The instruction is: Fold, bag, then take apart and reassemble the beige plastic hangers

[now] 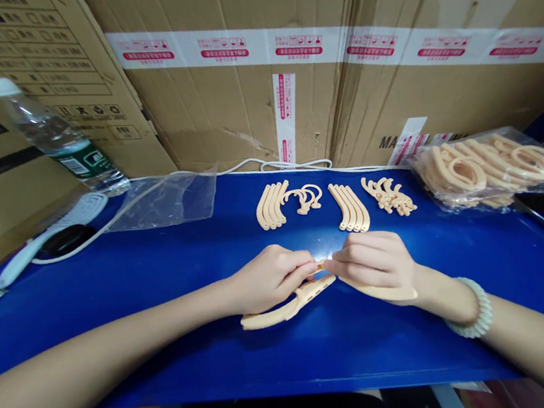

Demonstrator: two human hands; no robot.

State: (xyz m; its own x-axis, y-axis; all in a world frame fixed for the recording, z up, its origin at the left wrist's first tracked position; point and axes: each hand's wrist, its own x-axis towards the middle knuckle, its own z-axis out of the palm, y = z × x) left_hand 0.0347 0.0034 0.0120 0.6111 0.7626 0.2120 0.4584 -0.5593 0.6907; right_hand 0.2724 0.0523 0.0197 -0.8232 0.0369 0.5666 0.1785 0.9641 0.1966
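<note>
At the centre of the frame, the left hand closes its fingers around a curved peach plastic strip. The right hand, likewise curled shut, grips a second curved peach plastic strip — their ends meet above the blue table.

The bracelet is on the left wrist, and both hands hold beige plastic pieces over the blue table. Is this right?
Not quite. The bracelet is on the right wrist, not the left, as the head view shows. The rest stands: the left hand and the right hand both hold beige plastic pieces over the blue table.
</note>
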